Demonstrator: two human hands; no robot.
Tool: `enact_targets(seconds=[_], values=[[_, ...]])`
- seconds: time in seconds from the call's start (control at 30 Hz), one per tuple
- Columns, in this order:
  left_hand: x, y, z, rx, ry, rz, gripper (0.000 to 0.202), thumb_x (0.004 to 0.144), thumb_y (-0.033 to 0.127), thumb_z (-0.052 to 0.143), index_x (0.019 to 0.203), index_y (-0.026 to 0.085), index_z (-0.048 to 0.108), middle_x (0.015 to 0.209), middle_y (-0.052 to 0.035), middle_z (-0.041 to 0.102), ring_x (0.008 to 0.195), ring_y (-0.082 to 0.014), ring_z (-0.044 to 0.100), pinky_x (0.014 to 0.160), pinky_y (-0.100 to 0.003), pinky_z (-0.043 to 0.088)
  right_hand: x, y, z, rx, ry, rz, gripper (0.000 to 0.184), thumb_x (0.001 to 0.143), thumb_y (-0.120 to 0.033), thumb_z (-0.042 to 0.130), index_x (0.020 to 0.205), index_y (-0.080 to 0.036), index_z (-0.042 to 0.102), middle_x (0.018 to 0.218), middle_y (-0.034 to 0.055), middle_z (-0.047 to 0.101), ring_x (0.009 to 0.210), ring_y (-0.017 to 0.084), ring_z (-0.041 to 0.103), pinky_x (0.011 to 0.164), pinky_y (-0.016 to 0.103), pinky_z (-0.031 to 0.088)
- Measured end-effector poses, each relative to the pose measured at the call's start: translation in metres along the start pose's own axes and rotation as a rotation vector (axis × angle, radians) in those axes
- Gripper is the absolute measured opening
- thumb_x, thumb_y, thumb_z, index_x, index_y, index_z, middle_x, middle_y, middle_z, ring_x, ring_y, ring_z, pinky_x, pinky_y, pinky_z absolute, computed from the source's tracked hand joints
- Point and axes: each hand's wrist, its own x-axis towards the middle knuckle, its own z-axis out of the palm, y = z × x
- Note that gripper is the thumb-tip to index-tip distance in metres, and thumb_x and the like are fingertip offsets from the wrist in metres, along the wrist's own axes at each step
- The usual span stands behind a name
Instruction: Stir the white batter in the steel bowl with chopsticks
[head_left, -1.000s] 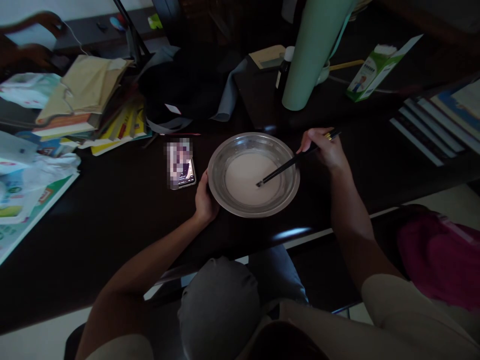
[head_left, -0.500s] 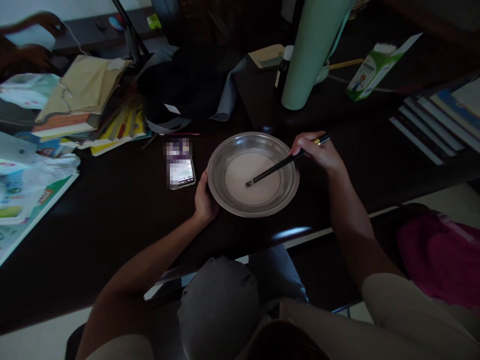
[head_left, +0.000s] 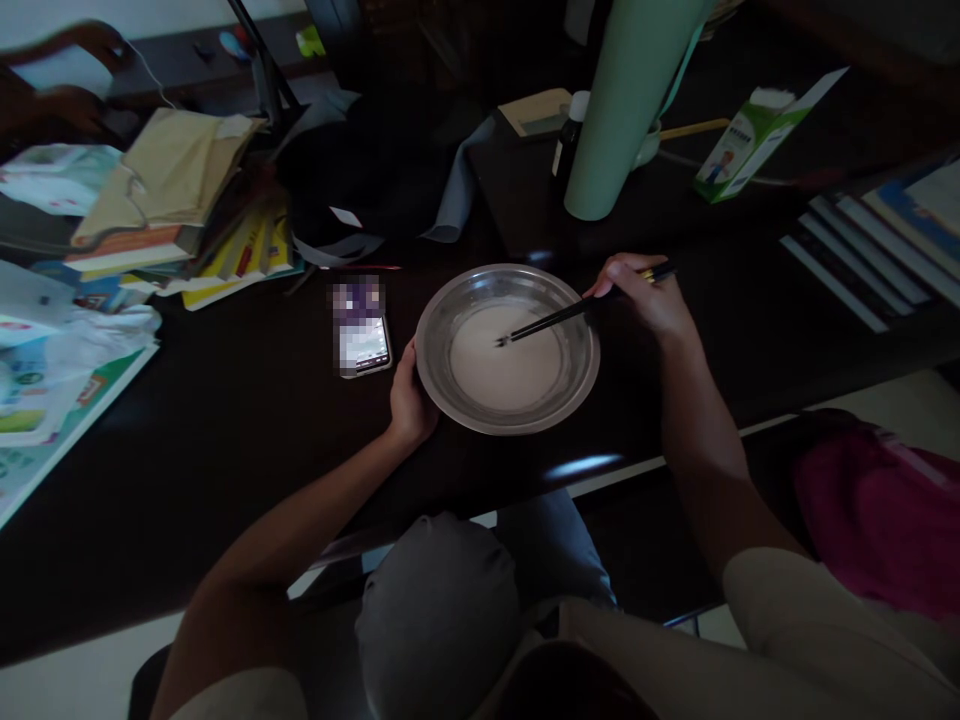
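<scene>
A round metal bowl (head_left: pixel 431 390) stands on the dark table, holding a pale, milky liquid (head_left: pixel 495 375). My left hand (head_left: pixel 411 405) is closed against the bowl's left side, its thumb up near the rim and its other fingers hidden behind the wall. Beyond the right rim, my right hand (head_left: pixel 646 292) grips a pair of black chopsticks (head_left: pixel 559 316) with gold bands near the top. They slant down to the left over the rim, their tips at the liquid near the bowl's middle.
Left of the bowl lies a lit phone (head_left: pixel 364 335). Behind are a dark bag (head_left: pixel 367 170), a tall green bottle (head_left: pixel 630 110), a small dark bottle (head_left: pixel 568 140) and a green-white box (head_left: pixel 739 145). Books (head_left: pixel 862 255) lie right; envelopes and books (head_left: pixel 161 185) pile left. Another person's hands (head_left: pixel 75 85) show far left.
The chopstick tips have moved away from me across the liquid, and my right hand has shifted slightly right and away. My left hand and the bowl have hardly moved.
</scene>
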Motion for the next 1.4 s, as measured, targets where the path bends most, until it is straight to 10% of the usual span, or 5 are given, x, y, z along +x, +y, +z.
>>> enact_targets(seconds=[0.63, 0.83, 1.0, 1.2, 1.4], values=[[0.0013, -0.0019, -0.0025, -0.004, -0.010, 0.008, 0.027, 0.092, 0.043, 0.057, 0.104, 0.026, 0.074, 0.112, -0.0018, 0.077, 0.122, -0.0251, 0.065, 0.109, -0.039, 0.049, -0.0010, 0.0014, 0.0030, -0.029, -0.143, 0.001, 0.041, 0.084, -0.061, 0.066, 0.064, -0.027, 0.074, 0.065, 0.0014, 0.070, 0.065, 0.017, 0.066, 0.065, 0.034, 0.051], [0.0010, -0.0011, -0.0016, -0.004, -0.009, 0.001, 0.027, 0.092, 0.042, 0.056, 0.106, 0.027, 0.074, 0.114, -0.0021, 0.077, 0.126, -0.0258, 0.063, 0.108, -0.040, 0.050, -0.0007, -0.0018, 0.0022, 0.017, 0.016, 0.010, 0.047, 0.079, -0.066, 0.068, 0.054, -0.025, 0.068, 0.057, 0.0010, 0.064, 0.059, 0.017, 0.064, 0.061, 0.034, 0.051], [0.0010, -0.0014, -0.0027, -0.002, -0.015, -0.003, 0.028, 0.092, 0.042, 0.057, 0.107, 0.026, 0.073, 0.115, -0.0021, 0.076, 0.126, -0.0260, 0.063, 0.109, -0.041, 0.050, -0.0009, -0.0010, 0.0039, -0.002, -0.142, 0.040, 0.043, 0.081, -0.064, 0.068, 0.063, -0.025, 0.074, 0.063, 0.0013, 0.069, 0.064, 0.017, 0.067, 0.062, 0.032, 0.051], [0.0022, -0.0029, -0.0042, 0.003, -0.007, 0.002, 0.029, 0.090, 0.045, 0.059, 0.106, 0.025, 0.073, 0.116, -0.0018, 0.076, 0.126, -0.0254, 0.064, 0.110, -0.041, 0.049, 0.0002, -0.0011, 0.0012, 0.016, 0.034, 0.001, 0.047, 0.079, -0.065, 0.068, 0.055, -0.025, 0.069, 0.056, 0.0011, 0.064, 0.057, 0.017, 0.064, 0.060, 0.034, 0.052], [0.0016, -0.0024, -0.0039, 0.010, -0.016, 0.003, 0.029, 0.091, 0.045, 0.058, 0.108, 0.026, 0.073, 0.117, -0.0021, 0.076, 0.127, -0.0264, 0.063, 0.111, -0.042, 0.048, -0.0007, -0.0008, 0.0036, -0.004, -0.151, 0.039, 0.043, 0.080, -0.064, 0.068, 0.064, -0.024, 0.074, 0.064, 0.0010, 0.070, 0.062, 0.015, 0.066, 0.059, 0.030, 0.051]])
